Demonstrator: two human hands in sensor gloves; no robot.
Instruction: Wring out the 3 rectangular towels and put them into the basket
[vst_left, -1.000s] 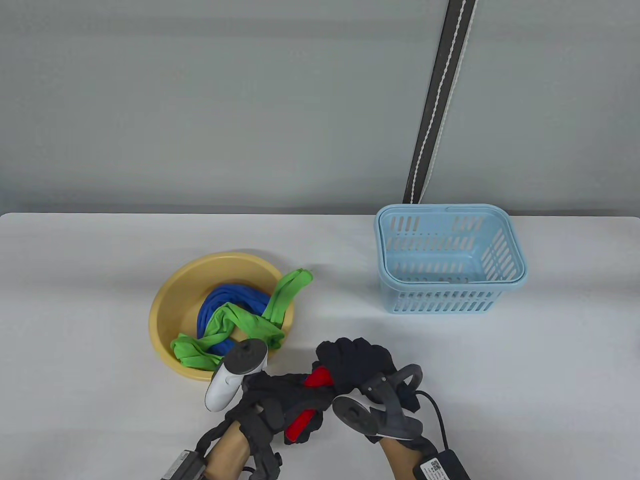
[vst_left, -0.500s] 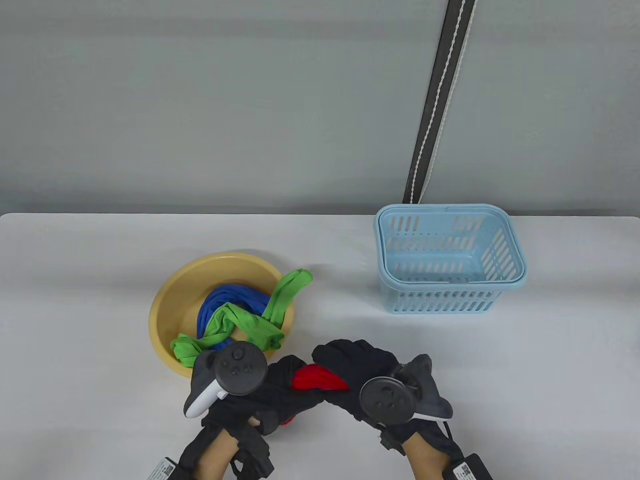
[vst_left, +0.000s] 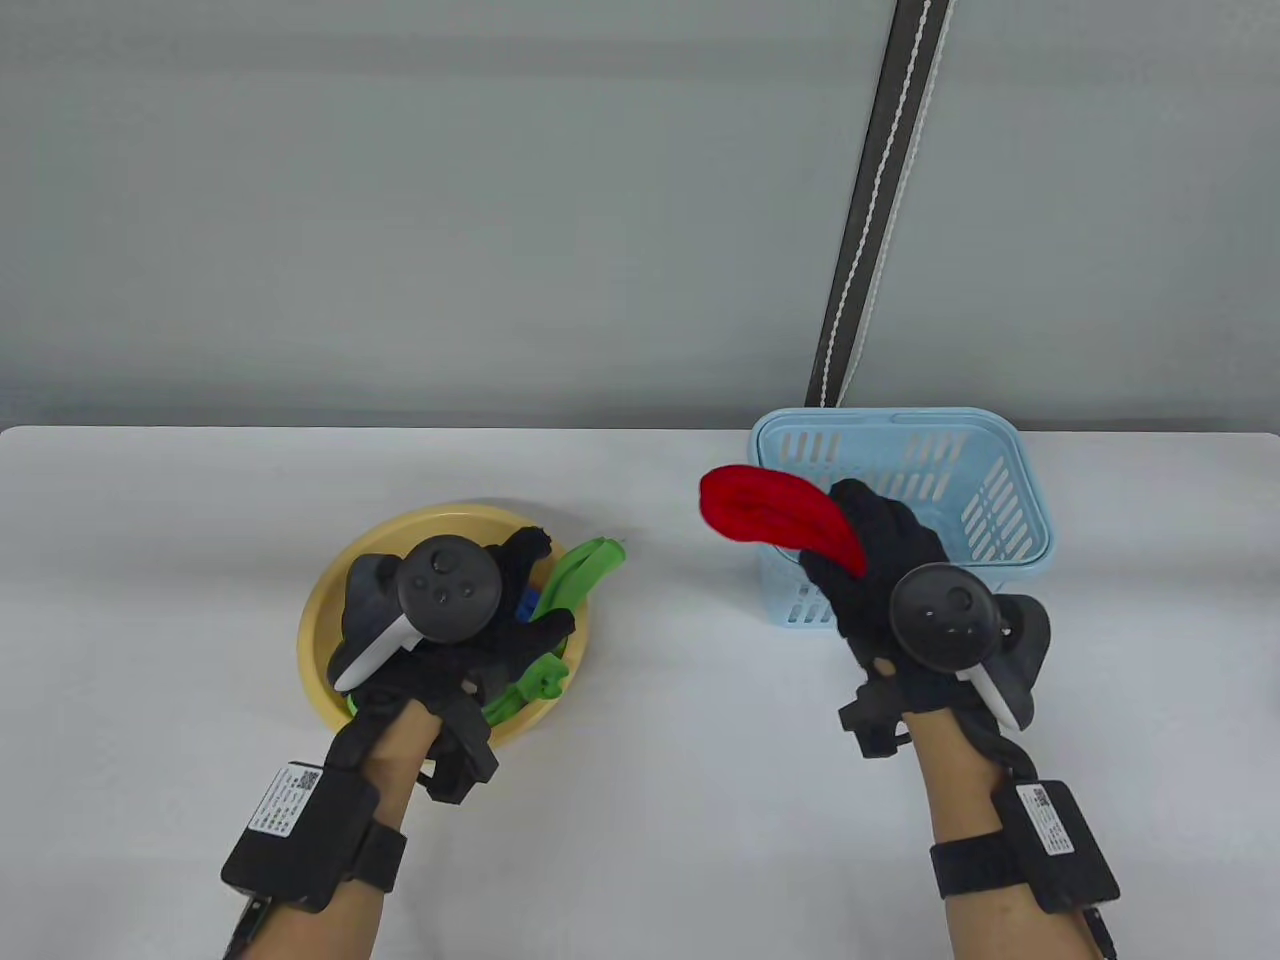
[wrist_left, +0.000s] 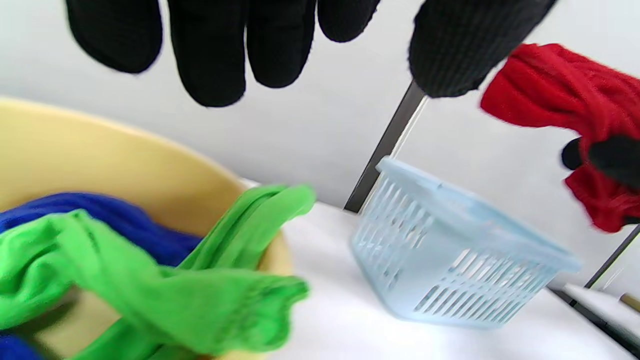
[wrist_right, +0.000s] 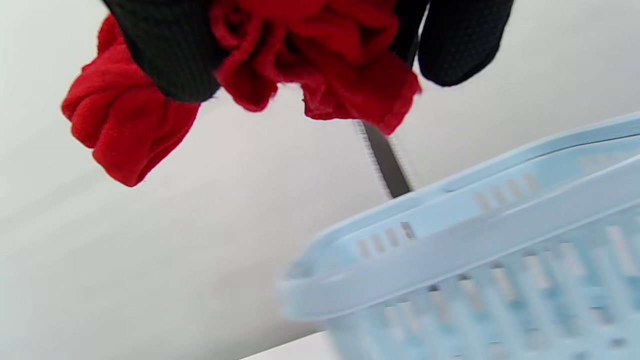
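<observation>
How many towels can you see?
3. The red towel is gripped in the right hand, raised near the blue basket. The green towel and blue towel lie in the yellow bowl, under the left hand.

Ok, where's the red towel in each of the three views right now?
Table view: red towel right of centre, held up by the right hand, at the blue basket's left rim.
Left wrist view: upper right corner, above the basket.
Right wrist view: along the top, bunched between the fingers, above the basket.
Shared landmark: the blue basket.
</observation>
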